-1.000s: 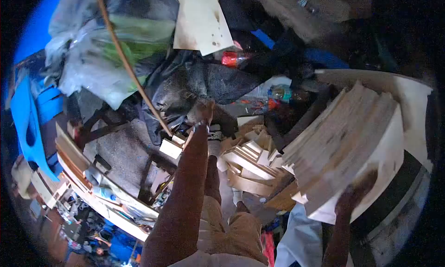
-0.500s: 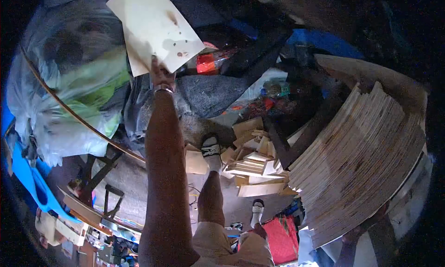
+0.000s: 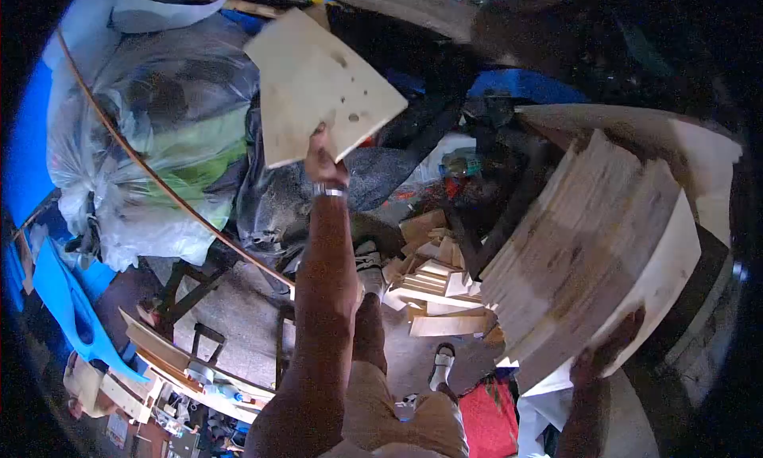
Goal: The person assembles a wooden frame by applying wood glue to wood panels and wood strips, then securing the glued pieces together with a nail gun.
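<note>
1. Left hand [image 3: 324, 160], arm stretched forward and up, grips the lower edge of a flat, pale plywood board with small dark holes [image 3: 322, 84]; the fingers are clenched on it and the board is raised clear of everything below, tilted with one corner pointing right.
2. A silver metal bracelet [image 3: 328, 190] sits on that wrist, just below the hand.
3. Right hand [image 3: 608, 351], low at the right, is closed under the bottom end of a thick stack of pale wooden boards [image 3: 588, 243]. The stack leans up and away from it, and the board edges show as close-packed layers.
4. The raised board is well apart from the stack, to the upper left of it.
5. Behind the raised board lies a large clear plastic bag with green and grey contents [image 3: 159, 140], and a thin curved brown rod [image 3: 159, 180] runs across the front of it.
6. A dark grey cloth [image 3: 373, 168] lies crumpled beside the left wrist.
7. On the floor between the two arms is a heap of short pale wood offcuts [image 3: 433, 287], near the foot of the stack.
8. A foot in a dark sandal with a white sock [image 3: 442, 359] stands just below that heap, with a red cloth [image 3: 489, 414] beside it.
9. A blue plastic piece [image 3: 63, 307] is at the far left edge.
</note>
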A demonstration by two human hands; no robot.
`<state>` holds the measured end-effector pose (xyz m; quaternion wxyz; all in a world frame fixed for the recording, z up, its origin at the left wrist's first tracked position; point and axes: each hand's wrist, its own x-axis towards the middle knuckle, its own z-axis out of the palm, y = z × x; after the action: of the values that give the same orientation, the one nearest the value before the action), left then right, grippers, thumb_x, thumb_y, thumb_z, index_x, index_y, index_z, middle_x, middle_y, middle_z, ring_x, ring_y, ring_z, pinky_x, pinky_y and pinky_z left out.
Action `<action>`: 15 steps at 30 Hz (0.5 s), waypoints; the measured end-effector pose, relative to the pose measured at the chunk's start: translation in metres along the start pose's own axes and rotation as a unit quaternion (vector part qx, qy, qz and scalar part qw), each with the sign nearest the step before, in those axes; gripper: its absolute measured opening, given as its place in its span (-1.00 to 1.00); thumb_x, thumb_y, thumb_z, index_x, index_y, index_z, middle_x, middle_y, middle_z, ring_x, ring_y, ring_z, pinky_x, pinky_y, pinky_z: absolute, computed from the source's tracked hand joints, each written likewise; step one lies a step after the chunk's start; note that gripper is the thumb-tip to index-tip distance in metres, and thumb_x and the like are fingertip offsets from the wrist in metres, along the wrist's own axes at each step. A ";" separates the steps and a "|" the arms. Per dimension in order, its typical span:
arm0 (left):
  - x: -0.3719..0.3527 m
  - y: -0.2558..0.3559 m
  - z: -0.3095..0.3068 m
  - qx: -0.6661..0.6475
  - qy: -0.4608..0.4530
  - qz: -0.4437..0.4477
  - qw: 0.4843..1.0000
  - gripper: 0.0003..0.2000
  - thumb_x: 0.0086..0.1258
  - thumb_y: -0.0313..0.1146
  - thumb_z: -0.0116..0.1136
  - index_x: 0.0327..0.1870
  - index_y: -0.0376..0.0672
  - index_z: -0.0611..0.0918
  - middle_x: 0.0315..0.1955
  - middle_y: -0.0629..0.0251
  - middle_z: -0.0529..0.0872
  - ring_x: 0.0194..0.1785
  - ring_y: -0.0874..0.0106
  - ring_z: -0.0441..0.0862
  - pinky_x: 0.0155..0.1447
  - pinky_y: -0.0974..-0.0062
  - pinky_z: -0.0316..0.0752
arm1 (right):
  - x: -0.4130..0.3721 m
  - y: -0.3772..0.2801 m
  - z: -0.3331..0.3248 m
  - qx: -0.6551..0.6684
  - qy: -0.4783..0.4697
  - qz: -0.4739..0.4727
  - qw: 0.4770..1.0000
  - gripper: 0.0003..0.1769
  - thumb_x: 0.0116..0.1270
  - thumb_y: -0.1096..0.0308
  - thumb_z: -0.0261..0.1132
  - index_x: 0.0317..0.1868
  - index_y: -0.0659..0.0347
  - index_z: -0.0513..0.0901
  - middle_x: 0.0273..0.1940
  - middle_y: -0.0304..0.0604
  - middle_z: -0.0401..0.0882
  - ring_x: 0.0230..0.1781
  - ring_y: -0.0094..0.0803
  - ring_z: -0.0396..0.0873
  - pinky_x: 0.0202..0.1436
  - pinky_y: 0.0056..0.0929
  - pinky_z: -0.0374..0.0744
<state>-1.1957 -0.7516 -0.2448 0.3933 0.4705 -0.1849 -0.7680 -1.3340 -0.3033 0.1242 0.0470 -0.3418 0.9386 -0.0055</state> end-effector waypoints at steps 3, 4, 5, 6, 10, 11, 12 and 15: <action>-0.086 0.028 -0.017 0.026 0.022 -0.067 0.997 -0.57 0.18 -0.26 0.29 0.08 -0.23 0.57 -0.01 0.26 0.65 0.05 0.30 0.60 0.21 0.29 0.47 | -0.008 0.004 -0.008 -0.008 0.008 0.007 1.000 0.00 0.36 -0.34 -0.12 0.52 0.30 -0.05 0.53 0.20 -0.17 0.55 0.12 -0.16 0.53 0.11 -0.16; -0.116 0.038 -0.028 0.051 0.021 -0.089 0.995 -0.57 0.21 -0.26 0.27 0.08 -0.23 0.57 0.01 0.25 0.64 0.06 0.31 0.61 0.22 0.31 0.48 | -0.013 0.009 -0.007 -0.020 0.009 0.006 1.000 0.01 0.34 -0.33 -0.06 0.52 0.28 -0.04 0.53 0.18 -0.16 0.55 0.07 -0.15 0.54 0.10 -0.17; -0.144 0.045 -0.045 0.075 0.019 -0.109 0.991 -0.58 0.23 -0.25 0.26 0.09 -0.23 0.57 0.03 0.24 0.64 0.07 0.32 0.61 0.23 0.33 0.49 | -0.017 0.016 -0.005 -0.032 0.011 0.004 0.999 0.02 0.31 -0.32 0.00 0.52 0.26 -0.03 0.54 0.16 -0.15 0.56 0.03 -0.15 0.55 0.08 -0.18; -0.174 0.044 -0.077 0.228 -0.017 -0.010 0.973 -0.60 0.26 -0.26 0.24 0.09 -0.23 0.57 0.02 0.23 0.65 0.07 0.31 0.62 0.22 0.33 0.51 | -0.019 0.020 -0.002 -0.141 -0.034 0.028 0.989 0.01 0.33 -0.33 -0.01 0.52 0.26 -0.02 0.53 0.15 -0.12 0.54 0.08 -0.13 0.54 0.07 -0.18; -0.302 0.058 -0.161 0.056 0.133 -0.168 0.975 -0.64 0.34 -0.28 0.19 0.12 -0.21 0.56 -0.01 0.19 0.65 0.14 0.24 0.57 0.28 0.18 0.50 | -0.016 0.010 -0.015 -0.027 0.067 -0.023 0.997 -0.05 0.33 -0.28 0.05 0.49 0.25 0.07 0.48 0.20 0.02 0.52 0.17 -0.05 0.51 0.16 -0.10; -0.333 0.059 -0.182 0.091 0.146 -0.201 0.964 -0.65 0.37 -0.28 0.17 0.12 -0.22 0.55 0.00 0.18 0.65 0.16 0.25 0.56 0.27 0.17 0.51 | -0.018 0.011 -0.017 -0.023 0.078 -0.027 0.996 -0.04 0.31 -0.25 0.10 0.49 0.24 0.07 0.48 0.20 0.02 0.52 0.16 -0.05 0.50 0.16 -0.10; -0.367 0.048 -0.220 0.166 0.136 -0.185 0.959 -0.66 0.32 -0.34 0.22 0.09 -0.25 0.57 -0.03 0.17 0.67 0.10 0.29 0.61 0.21 0.24 0.55 | -0.020 0.013 -0.018 -0.018 0.087 -0.034 0.995 -0.04 0.29 -0.22 0.14 0.49 0.23 0.07 0.48 0.19 0.02 0.52 0.15 -0.04 0.50 0.16 -0.09; -0.505 0.095 -0.173 0.180 0.126 -0.105 0.970 -0.72 0.29 -0.44 0.23 0.01 -0.26 0.58 -0.10 0.22 0.69 0.00 0.33 0.66 0.10 0.37 0.60 | -0.031 0.016 -0.016 -0.040 0.097 -0.007 0.994 -0.02 0.19 -0.11 0.31 0.47 0.20 0.11 0.46 0.18 0.06 0.52 0.07 -0.03 0.48 0.18 -0.05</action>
<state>-0.8792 -0.4028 0.0247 0.2391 0.6431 -0.2186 -0.6939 -1.3225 -0.2712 0.1419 -0.0581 -0.3482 0.9356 -0.0015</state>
